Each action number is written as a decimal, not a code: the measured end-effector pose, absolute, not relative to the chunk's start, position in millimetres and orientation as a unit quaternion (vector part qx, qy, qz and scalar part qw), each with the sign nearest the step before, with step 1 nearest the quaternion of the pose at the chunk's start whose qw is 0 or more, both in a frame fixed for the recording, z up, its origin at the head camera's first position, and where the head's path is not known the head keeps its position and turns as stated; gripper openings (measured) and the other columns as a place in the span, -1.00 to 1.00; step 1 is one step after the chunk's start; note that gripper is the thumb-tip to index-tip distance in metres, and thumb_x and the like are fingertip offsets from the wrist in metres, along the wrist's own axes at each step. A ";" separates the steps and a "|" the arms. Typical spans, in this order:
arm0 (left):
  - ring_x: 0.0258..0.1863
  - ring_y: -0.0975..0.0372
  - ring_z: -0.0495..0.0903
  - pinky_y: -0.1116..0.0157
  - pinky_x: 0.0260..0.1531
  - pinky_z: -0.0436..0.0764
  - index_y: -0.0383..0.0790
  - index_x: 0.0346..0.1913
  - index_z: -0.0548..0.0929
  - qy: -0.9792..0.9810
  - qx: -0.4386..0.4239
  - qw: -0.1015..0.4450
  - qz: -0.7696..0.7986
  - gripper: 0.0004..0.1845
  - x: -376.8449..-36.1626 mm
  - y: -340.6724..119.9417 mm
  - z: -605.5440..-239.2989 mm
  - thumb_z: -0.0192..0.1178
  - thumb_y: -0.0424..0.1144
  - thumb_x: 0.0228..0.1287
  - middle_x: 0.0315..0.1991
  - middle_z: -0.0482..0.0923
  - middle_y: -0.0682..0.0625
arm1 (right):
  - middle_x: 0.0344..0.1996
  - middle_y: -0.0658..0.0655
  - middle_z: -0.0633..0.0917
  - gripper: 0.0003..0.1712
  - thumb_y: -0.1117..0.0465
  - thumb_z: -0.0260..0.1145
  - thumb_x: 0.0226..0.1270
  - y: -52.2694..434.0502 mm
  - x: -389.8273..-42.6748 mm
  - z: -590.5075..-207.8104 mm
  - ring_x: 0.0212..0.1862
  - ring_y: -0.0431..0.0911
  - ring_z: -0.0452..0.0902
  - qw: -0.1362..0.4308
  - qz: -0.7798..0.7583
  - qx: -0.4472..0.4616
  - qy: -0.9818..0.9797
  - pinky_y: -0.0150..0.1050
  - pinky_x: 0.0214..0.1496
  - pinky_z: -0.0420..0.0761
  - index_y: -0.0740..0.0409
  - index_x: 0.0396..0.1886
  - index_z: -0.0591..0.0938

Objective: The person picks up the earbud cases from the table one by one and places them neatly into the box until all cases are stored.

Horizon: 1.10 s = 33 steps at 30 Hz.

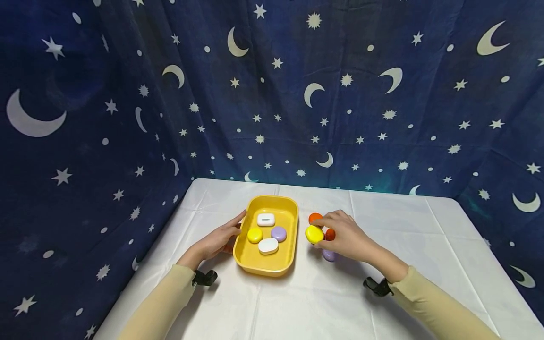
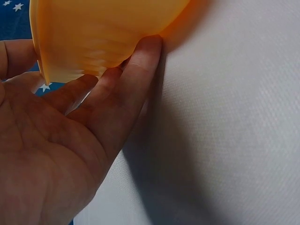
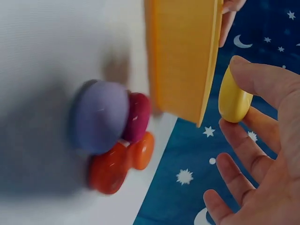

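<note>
A yellow tray (image 1: pixel 250 260) sits on the white table and holds two white pebbles, a yellow one (image 1: pixel 255 234) and a purple one (image 1: pixel 278 233). My left hand (image 1: pixel 221 238) rests flat against the tray's left wall (image 2: pixel 103 37), fingers (image 2: pixel 133 75) straight. My right hand (image 1: pixel 340 233) pinches a yellow pebble (image 1: pixel 314 233) between thumb and fingertips, just right of the tray; the right wrist view shows the same pebble (image 3: pixel 233 101) lifted clear of the table beside the tray wall (image 3: pixel 183 56). Under that hand lie orange (image 3: pixel 110 171), red (image 3: pixel 138 117) and purple (image 3: pixel 101 117) pebbles.
The white cloth (image 1: pixel 425 236) covers the table; its right and front edges drop off. A dark blue star-and-moon curtain (image 1: pixel 297 94) closes the back and both sides. Black wrist straps (image 1: pixel 376 285) sit on both sleeves.
</note>
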<state>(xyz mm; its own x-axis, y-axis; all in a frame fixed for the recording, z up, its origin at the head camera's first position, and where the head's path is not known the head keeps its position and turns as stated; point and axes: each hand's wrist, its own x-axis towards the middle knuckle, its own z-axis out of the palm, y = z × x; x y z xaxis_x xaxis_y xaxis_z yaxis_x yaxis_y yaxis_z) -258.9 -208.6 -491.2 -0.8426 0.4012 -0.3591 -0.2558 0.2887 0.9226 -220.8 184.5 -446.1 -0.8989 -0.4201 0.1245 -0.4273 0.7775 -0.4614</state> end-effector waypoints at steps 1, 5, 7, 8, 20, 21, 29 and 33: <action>0.20 0.02 0.53 0.10 -0.12 0.70 0.40 0.63 0.02 0.754 0.047 0.277 0.594 -0.26 -258.8 -208.6 -491.1 -0.06 -0.21 0.53 0.65 -0.15 -0.17 | 0.01 -0.07 0.66 -0.34 -0.13 0.60 0.10 180.0 -225.6 -445.0 0.14 -0.05 0.36 0.006 0.249 0.226 -0.942 0.09 0.19 0.42 -0.15 0.24 0.70; 0.22 0.02 0.53 0.10 -0.11 0.70 0.41 0.63 0.02 0.755 0.048 0.278 0.592 -0.27 -258.5 -208.7 -490.1 -0.06 -0.20 0.54 0.66 -0.14 -0.15 | 0.05 -0.03 0.65 -0.35 -0.12 0.57 0.13 161.3 -244.0 -441.6 0.16 -0.04 0.35 0.000 0.258 0.231 -0.938 0.11 0.25 0.38 -0.16 0.25 0.68; 0.23 0.02 0.52 0.10 -0.10 0.70 0.41 0.63 0.01 0.754 0.049 0.279 0.592 -0.27 -258.4 -208.6 -489.4 -0.07 -0.20 0.54 0.66 -0.14 -0.13 | 0.07 -0.02 0.65 -0.35 -0.11 0.56 0.14 152.2 -252.4 -440.1 0.19 -0.02 0.34 -0.005 0.255 0.230 -0.939 0.13 0.27 0.37 -0.15 0.26 0.67; 0.24 0.02 0.52 0.09 -0.09 0.70 0.41 0.63 0.01 0.754 0.049 0.279 0.592 -0.27 -258.2 -208.4 -489.3 -0.07 -0.20 0.54 0.66 -0.14 -0.13 | 0.09 0.00 0.65 -0.34 -0.10 0.55 0.14 147.8 -256.3 -439.3 0.20 0.00 0.33 -0.006 0.252 0.230 -0.940 0.14 0.29 0.36 -0.14 0.27 0.67; 0.26 0.01 0.51 0.09 -0.08 0.70 0.38 0.64 -0.01 0.753 0.050 0.278 0.594 -0.26 -257.0 -208.0 -489.8 -0.07 -0.21 0.54 0.66 -0.18 -0.16 | 0.11 0.04 0.66 -0.35 -0.08 0.53 0.13 104.3 -287.1 -438.1 0.26 0.05 0.31 -0.011 0.172 0.239 -0.956 0.09 0.34 0.28 -0.16 0.27 0.68; 0.26 0.00 0.51 0.09 -0.07 0.70 0.38 0.64 -0.01 0.753 0.050 0.278 0.595 -0.26 -257.0 -207.9 -489.9 -0.07 -0.21 0.54 0.66 -0.18 -0.16 | 0.11 0.03 0.66 -0.35 -0.08 0.53 0.13 102.2 -288.9 -438.8 0.26 0.05 0.31 -0.010 0.163 0.240 -0.957 0.09 0.34 0.28 -0.17 0.27 0.68; 0.22 0.01 0.53 0.10 -0.09 0.71 0.38 0.64 0.01 0.753 0.048 0.276 0.596 -0.26 -256.4 -207.4 -489.4 -0.05 -0.20 0.52 0.66 -0.17 -0.18 | 0.07 0.04 0.68 -0.38 -0.08 0.53 0.12 94.0 -297.7 -442.6 0.21 0.07 0.33 -0.008 0.101 0.248 -0.964 0.10 0.29 0.30 -0.11 0.23 0.71; 0.23 0.01 0.53 0.09 -0.07 0.71 0.37 0.64 0.01 0.750 0.050 0.277 0.598 -0.26 -256.9 -207.6 -490.1 -0.06 -0.21 0.53 0.66 -0.17 -0.18 | 0.06 0.06 0.68 -0.37 -0.08 0.55 0.12 93.6 -300.2 -444.1 0.18 0.06 0.33 -0.017 0.090 0.245 -0.965 0.10 0.28 0.30 -0.09 0.22 0.71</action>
